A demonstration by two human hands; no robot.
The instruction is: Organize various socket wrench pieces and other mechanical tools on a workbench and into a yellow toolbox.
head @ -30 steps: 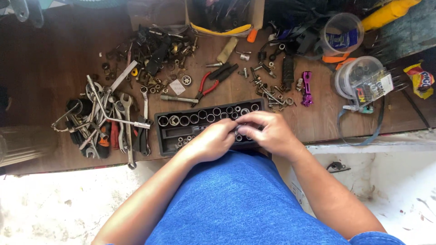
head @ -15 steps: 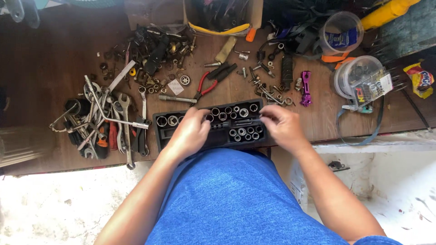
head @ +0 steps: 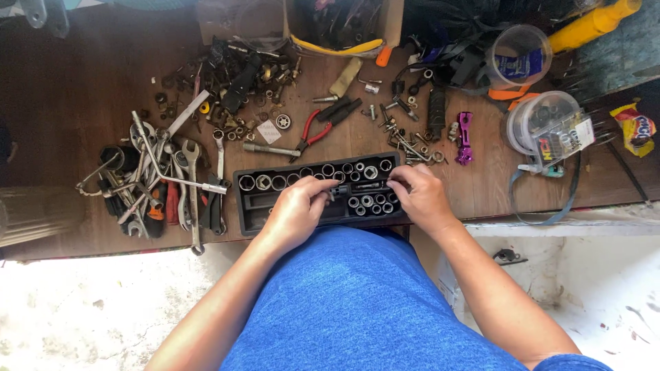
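My left hand (head: 297,209) and my right hand (head: 421,196) are apart, both resting on the black socket tray (head: 251,203). The tray lies right under them, on the brown table (head: 69,103). My left fingers curl over its middle, and my right fingers touch its far end. I cannot tell if either hand grips a socket. Shiny sockets (head: 368,202) sit between my hands. Wrenches (head: 172,178) lie left of my left hand.

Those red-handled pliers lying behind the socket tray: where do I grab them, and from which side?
Take the red-handled pliers by the two red handles, coming straight down from above. They lie flat on the table, handles spread toward the socket tray, dark jaws pointing away up-right. The handle end looks clearer than the jaw end, which sits among loose bolts.
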